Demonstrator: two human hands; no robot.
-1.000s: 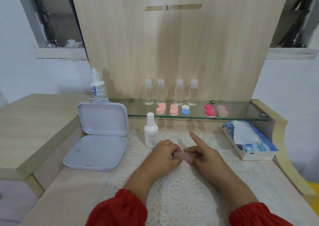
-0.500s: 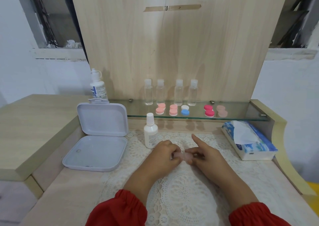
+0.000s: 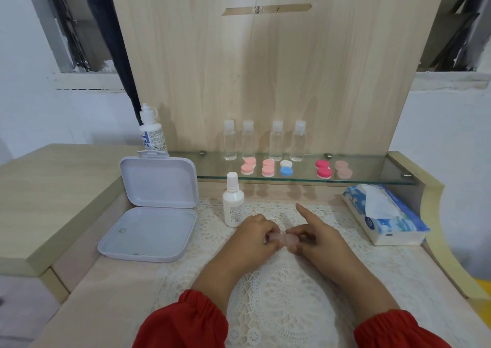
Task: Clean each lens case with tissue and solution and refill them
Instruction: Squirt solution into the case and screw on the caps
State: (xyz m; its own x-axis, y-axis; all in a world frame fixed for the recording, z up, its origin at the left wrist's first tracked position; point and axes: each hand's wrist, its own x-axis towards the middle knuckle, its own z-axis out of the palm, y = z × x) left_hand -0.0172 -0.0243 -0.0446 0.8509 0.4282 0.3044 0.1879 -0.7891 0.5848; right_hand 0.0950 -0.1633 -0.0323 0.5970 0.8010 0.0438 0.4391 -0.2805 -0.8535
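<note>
A pale pink lens case lies between my two hands over the lace mat. My left hand pinches its left end with curled fingers. My right hand pinches its right end, with the index finger pointing straight ahead. A small white solution bottle stands just left of my left hand. Several more lens cases sit on the glass shelf: light pink, pink, white-and-blue, magenta and dusty pink. The tissue pack lies at the right.
An open white plastic box sits at the left of the mat. A larger solution bottle stands behind it. Several clear small bottles line the back of the shelf. A raised wooden ledge borders the left side.
Both hands stay on the pink case with hardly any shift; the fingers have worked slightly around it.
</note>
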